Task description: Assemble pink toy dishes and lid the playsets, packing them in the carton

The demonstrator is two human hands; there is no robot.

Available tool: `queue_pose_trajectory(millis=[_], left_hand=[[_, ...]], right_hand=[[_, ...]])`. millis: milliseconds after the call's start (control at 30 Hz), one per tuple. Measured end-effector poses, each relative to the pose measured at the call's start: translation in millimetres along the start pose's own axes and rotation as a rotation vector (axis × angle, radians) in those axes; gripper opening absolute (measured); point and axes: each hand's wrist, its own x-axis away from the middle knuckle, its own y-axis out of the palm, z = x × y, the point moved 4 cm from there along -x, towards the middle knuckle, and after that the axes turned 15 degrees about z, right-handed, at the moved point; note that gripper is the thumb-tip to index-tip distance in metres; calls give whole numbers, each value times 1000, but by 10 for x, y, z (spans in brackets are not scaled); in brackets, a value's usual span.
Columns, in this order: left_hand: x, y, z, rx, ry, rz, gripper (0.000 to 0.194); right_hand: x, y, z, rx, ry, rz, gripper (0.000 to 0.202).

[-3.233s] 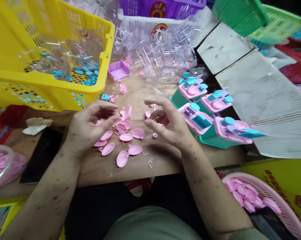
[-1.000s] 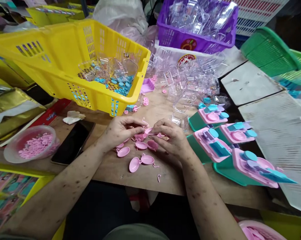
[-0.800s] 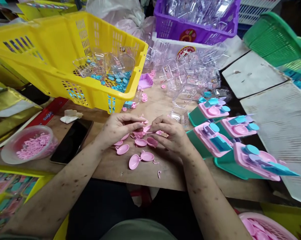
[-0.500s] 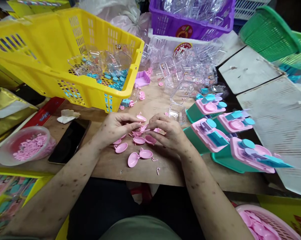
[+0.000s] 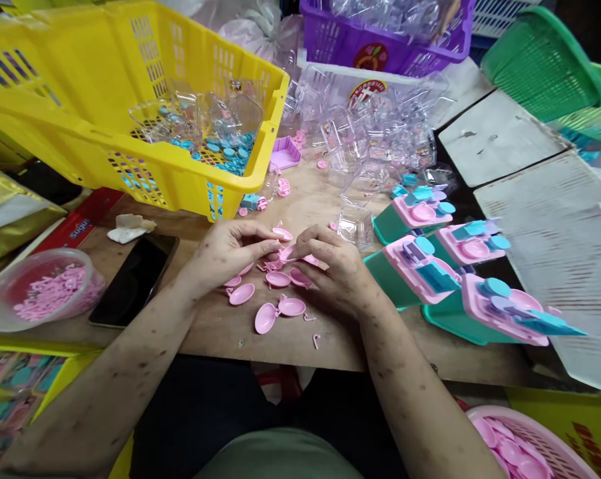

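Over a cluster of pink plastic pieces, my left hand (image 5: 230, 256) pinches thumb and forefinger together; what lies between them is mostly hidden, with a speck of pink at the tips. Close by, my right hand (image 5: 333, 266) is closed on a pink oval dish, seen nearly edge-on between thumb and fingers. The fingertips of both hands are a short gap apart. Below them on the wooden table (image 5: 280, 349) lie several pink oval dishes (image 5: 265, 318) with small stubs. Two loose pink hook-shaped pieces (image 5: 316, 341) rest nearer the front edge.
A yellow crate (image 5: 190, 176) with blue parts stands left, beyond a phone (image 5: 135, 283) and a tub (image 5: 88, 293) of pink hooks. Clear plastic cases (image 5: 380, 140) pile up at the back. Several green-and-pink toy units (image 5: 410, 273) stand right; a pink basket (image 5: 554, 426) sits low right.
The view has shifted slightly. Both hands stay over the pink pieces, with the right fingers closing a little differently on the dish.
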Motion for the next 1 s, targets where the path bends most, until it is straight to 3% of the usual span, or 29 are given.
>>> queue_pose_trajectory(millis=[133, 267, 400, 667, 900, 1000], left_hand=[[14, 35, 27, 39, -16, -22, 42], [52, 29, 87, -76, 122, 24, 30], [80, 54, 83, -171, 235, -2, 19], [67, 47, 114, -46, 104, -20, 26], [41, -9, 117, -6, 146, 9, 34], [29, 2, 103, 29, 175, 37, 28]], right_hand=[[1, -16, 8, -4, -14, 3, 9], [-5, -23, 6, -4, -20, 14, 7], [-7, -28, -19, -6, -18, 27, 4], [9, -15, -91, 91, -75, 117, 4], [-43, 2, -69, 74, -84, 161, 7], [-51, -21, -66, 29, -51, 144, 12]])
